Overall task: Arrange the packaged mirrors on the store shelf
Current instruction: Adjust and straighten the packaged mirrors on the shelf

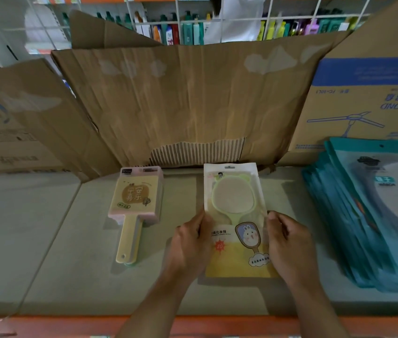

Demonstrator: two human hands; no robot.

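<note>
Grey shelf surface: white-yellow plastic pouch with round green mirror lay mid-surface; left hand and right hand pinched its sides. Pink square paddle mirrors sat left of it, teal pouches at right edge.

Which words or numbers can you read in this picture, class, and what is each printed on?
"DIAMOND", upside down, partly cut off by the frame edge: cardboard box.
"FC-10L1", upside down: same box.
"20" and "化妆镜": packaged mirror.
"平安喜乐": square hand mirror.
Teal packets: labels too blurred to read.
</note>
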